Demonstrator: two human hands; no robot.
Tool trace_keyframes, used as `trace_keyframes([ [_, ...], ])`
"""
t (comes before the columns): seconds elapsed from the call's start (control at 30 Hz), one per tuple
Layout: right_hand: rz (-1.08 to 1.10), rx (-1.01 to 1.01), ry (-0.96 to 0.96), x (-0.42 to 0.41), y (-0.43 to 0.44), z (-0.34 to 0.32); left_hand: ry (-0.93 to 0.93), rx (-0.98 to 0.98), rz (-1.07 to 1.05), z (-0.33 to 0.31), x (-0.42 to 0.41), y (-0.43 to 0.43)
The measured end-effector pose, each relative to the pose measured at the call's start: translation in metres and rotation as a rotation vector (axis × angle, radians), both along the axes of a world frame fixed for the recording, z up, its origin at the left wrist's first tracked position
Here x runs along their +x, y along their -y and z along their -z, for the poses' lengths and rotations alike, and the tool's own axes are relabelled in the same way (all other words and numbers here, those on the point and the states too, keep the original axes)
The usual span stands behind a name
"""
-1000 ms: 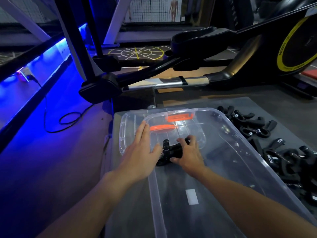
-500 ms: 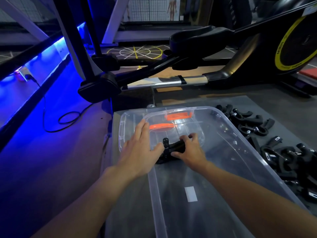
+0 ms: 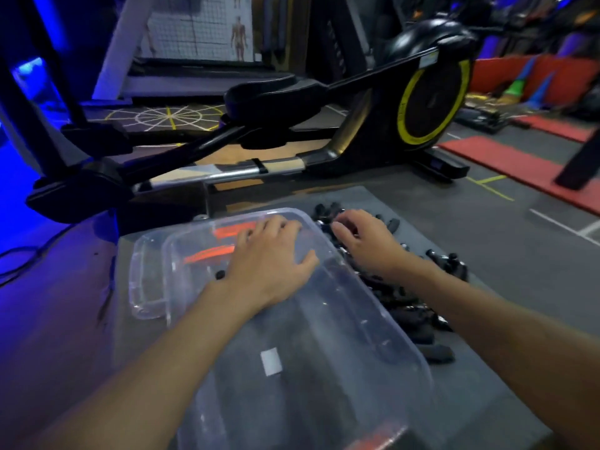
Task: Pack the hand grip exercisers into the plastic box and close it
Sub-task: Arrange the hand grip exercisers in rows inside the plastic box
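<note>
Shot from one head-worn wide-angle camera, facing forward and down, close above the plastic box [image 3: 376,323] on the floor mat [image 3: 506,323].

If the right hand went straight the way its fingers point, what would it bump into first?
Probably the black hand grip exercisers piled beside the plastic box. The right hand points at the pile's far end, though blur hides whether it already touches.
</note>
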State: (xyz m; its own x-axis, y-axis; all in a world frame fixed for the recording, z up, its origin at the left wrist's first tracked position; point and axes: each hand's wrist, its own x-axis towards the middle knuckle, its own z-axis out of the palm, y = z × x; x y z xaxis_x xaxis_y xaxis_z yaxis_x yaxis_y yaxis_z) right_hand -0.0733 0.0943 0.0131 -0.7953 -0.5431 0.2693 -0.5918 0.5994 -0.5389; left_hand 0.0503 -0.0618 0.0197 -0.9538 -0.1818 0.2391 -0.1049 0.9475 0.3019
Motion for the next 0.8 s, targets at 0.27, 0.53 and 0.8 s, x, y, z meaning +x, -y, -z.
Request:
trace_keyframes([
  [0.27,0.352,0.124,0.313,-0.026,-0.129,0.075,0.176,-0.013,0.230,0.027,-0.036,-0.072],
  [0.53,0.242,0.238,0.547,-0.040,-0.142,0.132,0.251,-0.212,0.212,0.047,-0.048,-0.073],
  [0.8,0.271,0.276,0.458,-0.044,-0.146,0.139,0.243,-0.236,0.213,0.044,-0.050,-0.072],
])
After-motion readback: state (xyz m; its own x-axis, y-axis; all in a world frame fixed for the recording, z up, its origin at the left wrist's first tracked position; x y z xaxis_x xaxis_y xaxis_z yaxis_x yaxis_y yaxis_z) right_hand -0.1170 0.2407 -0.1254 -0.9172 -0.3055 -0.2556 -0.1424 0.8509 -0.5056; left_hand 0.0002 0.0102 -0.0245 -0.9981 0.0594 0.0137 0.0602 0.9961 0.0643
